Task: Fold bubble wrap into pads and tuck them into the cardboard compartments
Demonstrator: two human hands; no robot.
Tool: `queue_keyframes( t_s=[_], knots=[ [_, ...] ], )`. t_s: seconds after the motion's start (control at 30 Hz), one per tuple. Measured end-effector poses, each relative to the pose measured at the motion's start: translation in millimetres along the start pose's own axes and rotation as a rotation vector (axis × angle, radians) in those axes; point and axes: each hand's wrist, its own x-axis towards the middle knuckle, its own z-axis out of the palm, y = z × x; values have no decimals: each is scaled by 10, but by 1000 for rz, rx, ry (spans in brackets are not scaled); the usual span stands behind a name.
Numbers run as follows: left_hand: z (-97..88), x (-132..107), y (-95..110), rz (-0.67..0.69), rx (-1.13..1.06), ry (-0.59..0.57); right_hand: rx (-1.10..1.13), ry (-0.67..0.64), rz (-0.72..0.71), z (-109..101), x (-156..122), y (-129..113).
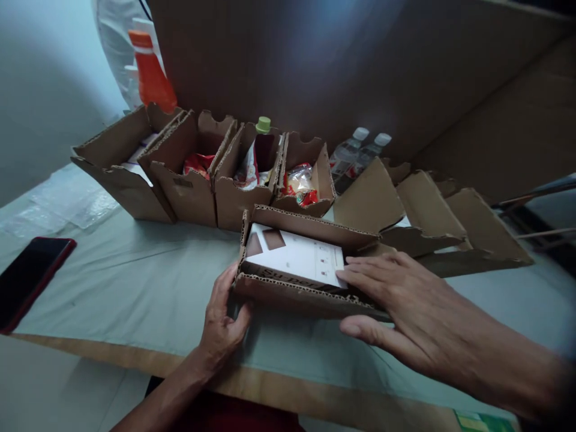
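Note:
An open-topped cardboard bin lies lengthwise in front of me. Inside it is a white carton with dark cut-out shapes and small printed pictures; black "Super" lettering shows along its near edge. My left hand is closed round the bin's left end, fingers on the end wall and thumb by the near side. Over the right end reaches my right hand, its fingers stretched out flat and their tips at the carton's right end. Its thumb is spread apart, outside the near wall. The right hand hides the bin's right end.
Behind stand several cardboard bins holding packets. Two clear bottles and an orange bottle are farther back. More bins are at right. A phone and clear plastic bags lie left on the cloth-covered table.

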Motion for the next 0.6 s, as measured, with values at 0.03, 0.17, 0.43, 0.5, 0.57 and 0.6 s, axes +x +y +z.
queue_keyframes(
  t_s=[0.03,0.17,0.43,0.5,0.57,0.6],
  knots=[
    [-7,-8,-9,-18,-2,-7,-39,-84,-50,-23,-16,-19],
    [-66,-55,-49,-76,-2,-14,-168,68,-125,-132,-375,51],
    [-229,70,13,-178,-112,-52,142,337,293,563,-1088,479],
    [-229,104,45,-198,-82,-105,254,288,320,847,-1012,496],
    [-201,90,75,-195,-38,-126,310,303,337,1026,-959,501],
    [-171,68,94,-186,-24,-129,318,325,351,1070,-966,515]
  ],
)
